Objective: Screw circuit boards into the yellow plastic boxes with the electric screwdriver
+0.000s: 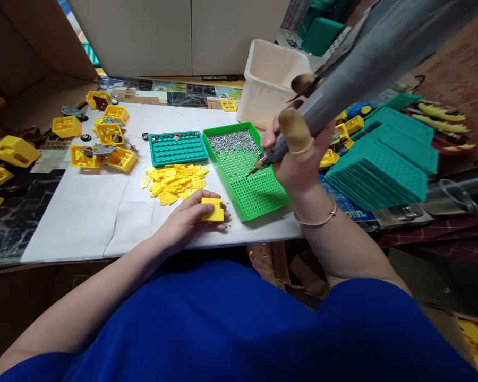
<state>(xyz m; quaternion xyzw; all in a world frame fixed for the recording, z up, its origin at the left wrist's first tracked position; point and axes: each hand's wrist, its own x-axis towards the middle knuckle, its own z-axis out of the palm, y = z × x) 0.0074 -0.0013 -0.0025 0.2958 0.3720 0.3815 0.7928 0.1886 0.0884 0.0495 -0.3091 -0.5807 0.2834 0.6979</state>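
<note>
My left hand is closed around a small yellow plastic case, thumb on its upper face, just above the white work surface. Wrapped round a grey power screwdriver, my right hand wears tan finger covers. The tool's thin bit points down over a green perforated tray, whose far end holds a heap of small silver screws. Left of that tray lies a pile of flat yellow plastic pieces. Behind the pile sits a teal tray with a few small round metal parts along its back row.
Yellow housings with wires and dark round parts cluster at the left. A white bin stands behind the green tray. Stacked teal trays and pliers lie at the right. A cardboard box borders the left.
</note>
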